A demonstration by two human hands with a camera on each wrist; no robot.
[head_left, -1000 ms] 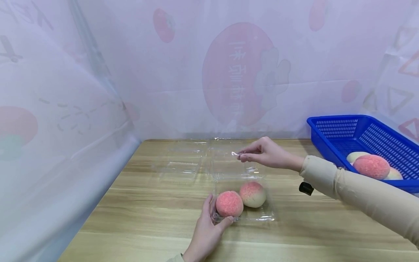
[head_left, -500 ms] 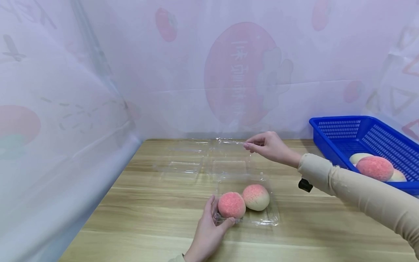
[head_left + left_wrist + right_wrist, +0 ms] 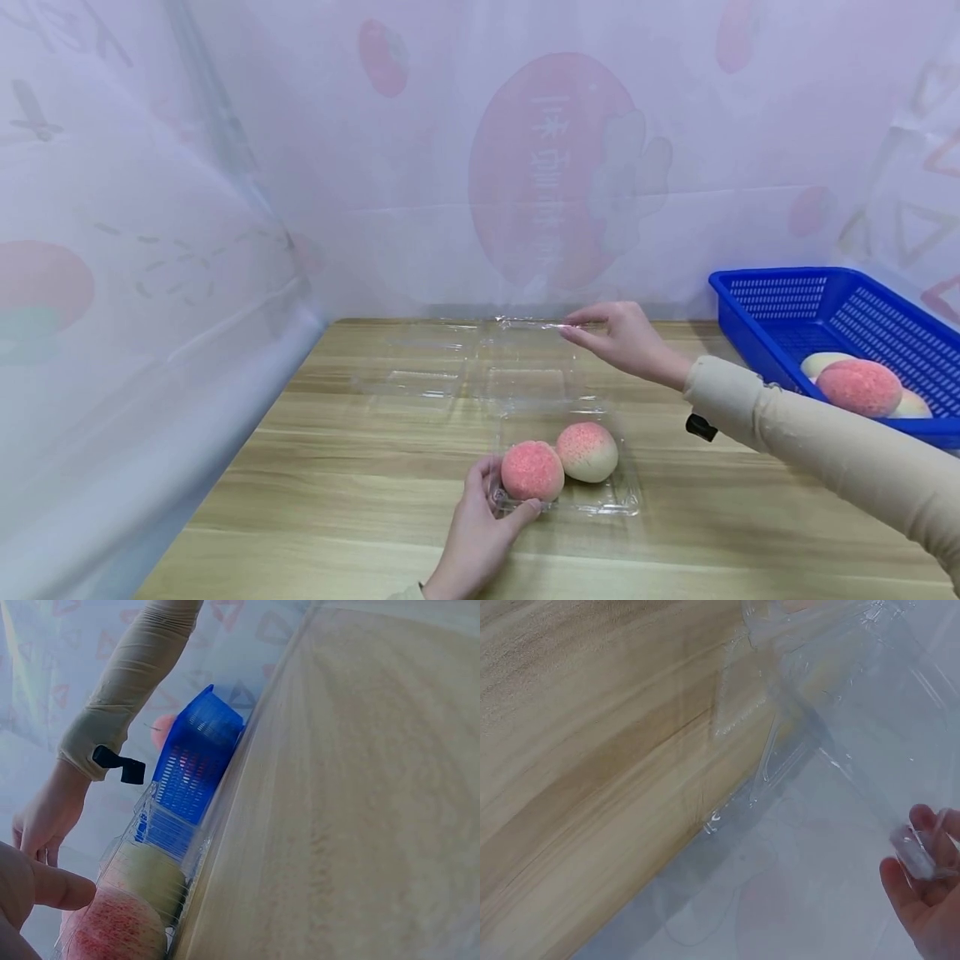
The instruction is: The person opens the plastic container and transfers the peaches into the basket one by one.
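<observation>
A clear plastic clamshell box (image 3: 611,507) lies on the wooden table in the head view with its lid (image 3: 915,855) raised at the back. Two round peach-like buns, a pink one (image 3: 531,473) and a pink-and-cream one (image 3: 588,454), sit side by side inside it. My left hand (image 3: 476,533) holds the near left corner of the base, thumb over the front edge and fingers along the left side. At the lid's far right corner, my right hand (image 3: 628,340) pinches the plastic between thumb and fingers.
A blue perforated basket (image 3: 757,333) with several more buns (image 3: 858,387) stands at the right. Another clear plastic box (image 3: 423,382) lies to the left behind the filled one. A printed cloth (image 3: 405,250) hangs along the table's back edge.
My right hand has moved up and back with the lid corner, swinging the lid farther open, and now barely moves. The left hand stays at the base corner, its fingers slightly more bent.
</observation>
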